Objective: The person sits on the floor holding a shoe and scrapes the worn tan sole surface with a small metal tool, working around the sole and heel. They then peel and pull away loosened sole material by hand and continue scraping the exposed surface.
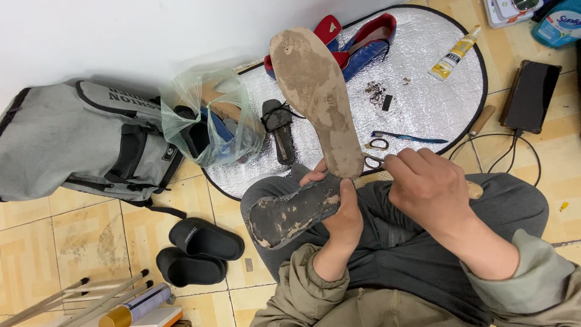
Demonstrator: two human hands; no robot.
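Gripping the worn shoe sole (315, 103) above your lap, your left hand (342, 209) clamps its peeled dark heel layer (290, 212); your right hand (426, 184) pinches closed beside it, contents hidden.

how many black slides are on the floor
2. One black slide lies on the tiles left of the person's knee; the other lies just below it, nearer the camera. Both sit under the grey backpack. None seems hidden.

Two black slides (200, 251), one glue tube (454, 56)
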